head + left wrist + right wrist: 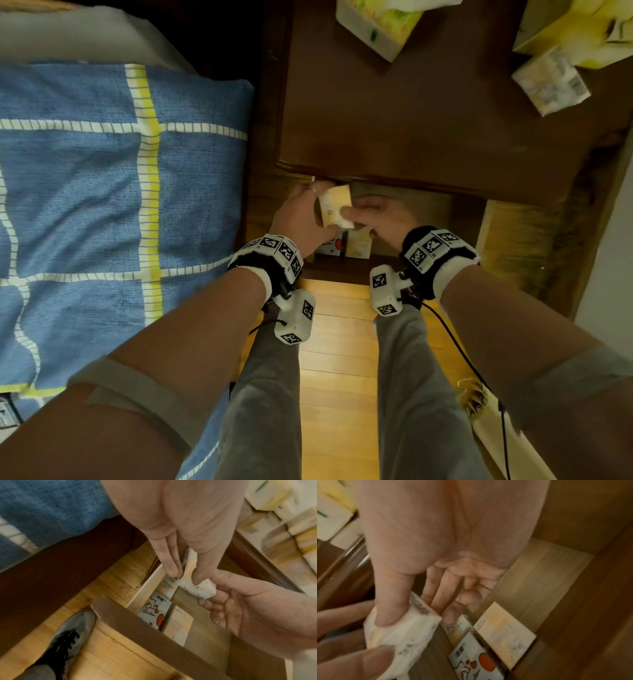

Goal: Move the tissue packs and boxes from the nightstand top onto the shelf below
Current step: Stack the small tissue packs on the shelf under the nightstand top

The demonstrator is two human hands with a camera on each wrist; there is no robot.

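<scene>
Both hands hold one small tissue pack [335, 209] just under the nightstand top's [428, 137] front edge, above the shelf [204, 632]; left hand [301, 214] fingers pinch it; right hand [380, 214] thumb and fingers pinch its end; three packs [164, 609] lie on the shelf; tissue boxes [376, 27] remain on top.

Dim warm light, wide-angle bending, and perhaps motion blur at both wrists.
</scene>
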